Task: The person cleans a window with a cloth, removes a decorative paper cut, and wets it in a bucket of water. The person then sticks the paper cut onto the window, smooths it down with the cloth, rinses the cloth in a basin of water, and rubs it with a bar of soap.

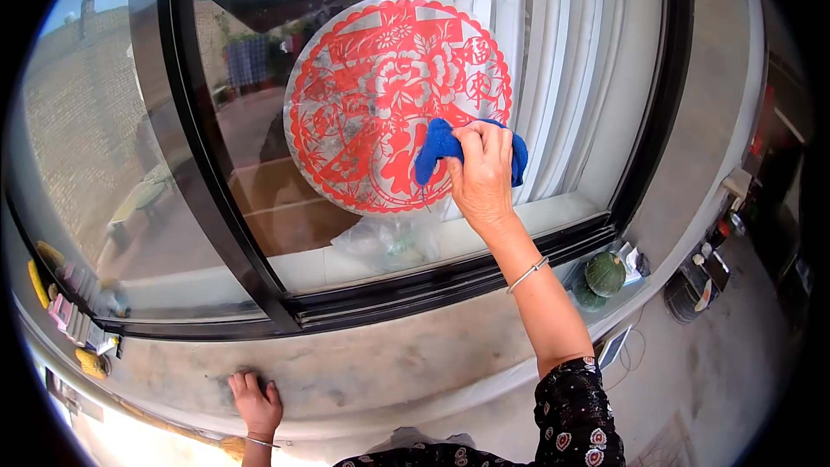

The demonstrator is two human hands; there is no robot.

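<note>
My right hand (482,175) is closed on a bunched blue cloth (442,149) against the window pane. The cloth covers part of the lower right of a round red paper-cut decoration (380,108) with flower shapes and characters. My left hand (257,402) rests on the stone window ledge (346,372), its fingers stretched out and holding nothing. Around the glass runs the black window frame (216,138). Each wrist wears a bracelet.
White curtains (562,60) hang behind the glass, and a clear plastic bag (389,240) shows below the decoration. A green pumpkin (605,274) sits on the ledge at right. Corn cobs (91,363) and small boxes (76,320) stand at the left end. A dark bucket (687,298) is beyond the ledge.
</note>
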